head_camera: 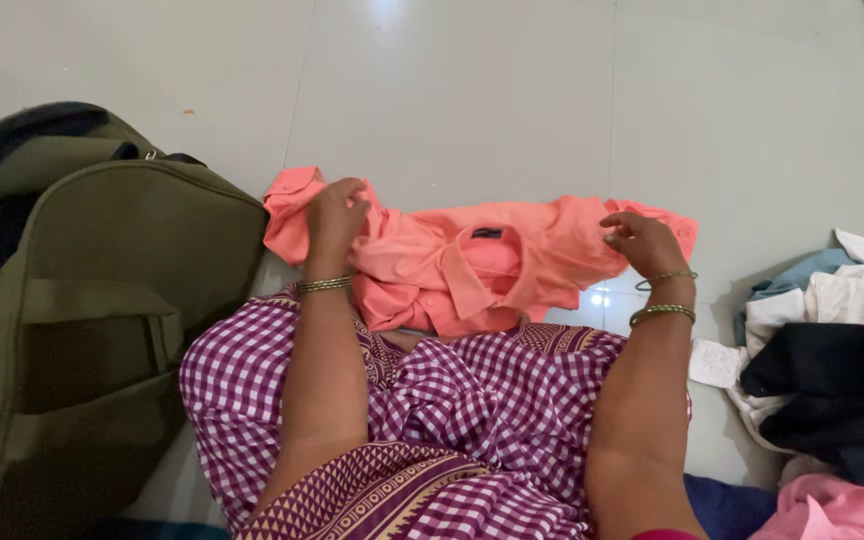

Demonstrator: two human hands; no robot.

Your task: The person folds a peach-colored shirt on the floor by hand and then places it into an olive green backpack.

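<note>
- at the far left an olive green backpack lies on the tiled floor, right beside the person's knee, its near edge almost touching the shirt's end.
- the left hand is closed on the left end of the salmon-pink collared shirt, fingers curled into the bunched cloth, knuckles up; a gold bangle sits at that wrist.
- the shirt lies on the floor just past the person's purple checked lap, stretched crosswise, its long axis running left to right between the two hands, collar and placket turned toward the person near the middle.
- the right hand pinches the right end of the shirt, thumb and fingertips nipping the fabric edge, two bangles at the wrist.
- both hands sit about equally far out, one at each end, so neither is nearer; the shirt's middle sags slack between them, straight ahead of the person.
- at the far right a heap of clothes, white, black, blue and pink, lies well apart from the shirt, closest to the right elbow.
</note>
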